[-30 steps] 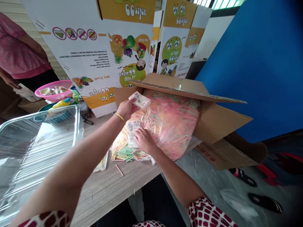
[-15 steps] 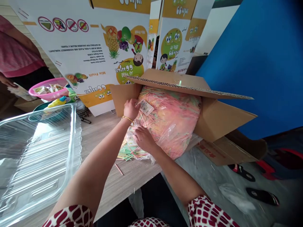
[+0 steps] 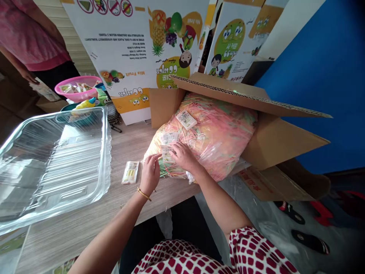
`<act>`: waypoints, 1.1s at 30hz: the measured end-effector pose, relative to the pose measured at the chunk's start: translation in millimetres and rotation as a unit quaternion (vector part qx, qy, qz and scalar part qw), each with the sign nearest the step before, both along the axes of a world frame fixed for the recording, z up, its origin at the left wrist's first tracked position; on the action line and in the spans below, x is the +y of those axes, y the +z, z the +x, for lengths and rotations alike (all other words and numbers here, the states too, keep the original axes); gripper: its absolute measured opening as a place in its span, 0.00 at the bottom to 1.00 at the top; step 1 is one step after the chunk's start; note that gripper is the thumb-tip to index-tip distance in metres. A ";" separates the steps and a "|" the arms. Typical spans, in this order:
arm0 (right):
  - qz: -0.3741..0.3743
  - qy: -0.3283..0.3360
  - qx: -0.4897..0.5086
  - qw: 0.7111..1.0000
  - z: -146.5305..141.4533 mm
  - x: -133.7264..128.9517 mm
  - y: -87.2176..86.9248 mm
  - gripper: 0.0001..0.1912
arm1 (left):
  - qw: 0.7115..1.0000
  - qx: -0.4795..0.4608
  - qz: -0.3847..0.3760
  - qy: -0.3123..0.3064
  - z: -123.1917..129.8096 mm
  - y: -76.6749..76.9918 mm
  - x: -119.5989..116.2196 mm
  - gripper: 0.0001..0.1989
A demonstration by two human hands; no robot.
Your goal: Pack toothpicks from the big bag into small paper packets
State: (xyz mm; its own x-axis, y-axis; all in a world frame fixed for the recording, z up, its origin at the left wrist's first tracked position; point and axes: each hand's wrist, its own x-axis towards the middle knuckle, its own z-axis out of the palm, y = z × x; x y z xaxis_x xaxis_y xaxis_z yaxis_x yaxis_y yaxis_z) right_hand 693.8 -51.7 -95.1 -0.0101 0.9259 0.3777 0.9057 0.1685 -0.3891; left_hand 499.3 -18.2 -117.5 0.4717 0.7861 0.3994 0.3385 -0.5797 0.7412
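Note:
My right hand [image 3: 184,156] is closed on a small clear candy packet [image 3: 168,154] at the front of the heap. My left hand [image 3: 150,174], wearing a gold bracelet, is just left of it, its index finger reaching to the packet's edge and its fingers slightly apart. Behind the held packet, another packet [image 3: 169,137] lies partly covered. A further packet [image 3: 186,120] rests higher on the big plastic bag of thin coloured sticks [image 3: 219,133]. On the table, left of my left hand, lies a single packet [image 3: 130,172]. The bag spills from a cardboard box [image 3: 282,142] lying on its side.
A large clear plastic tray [image 3: 71,160] occupies the table's left side. Behind it are a pink basket [image 3: 91,80] with packets and a teal bowl [image 3: 68,108]. Printed cartons [image 3: 128,57] stand at the back. A person in pink [image 3: 31,38] stands far left. Slippers [image 3: 310,241] lie on the floor.
My left hand has left the upper packet and come down toward me, beside the right hand's packet. A packet now lies on the table at left. The view has shifted.

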 end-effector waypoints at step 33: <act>0.027 -0.023 -0.038 0.999 14.9 -9.9 -4.5 0.12 | 0.953 0.193 0.211 -0.104 113.6 59.8 128.4 0.30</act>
State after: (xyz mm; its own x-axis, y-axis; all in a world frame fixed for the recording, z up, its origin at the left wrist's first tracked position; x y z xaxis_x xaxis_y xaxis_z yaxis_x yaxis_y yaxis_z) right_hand 708.7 -61.6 -99.6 0.0015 0.9046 0.4263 0.9396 0.1447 -0.3103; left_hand 612.9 110.2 -57.6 0.7753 0.4682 0.4238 0.3846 -0.8823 0.2713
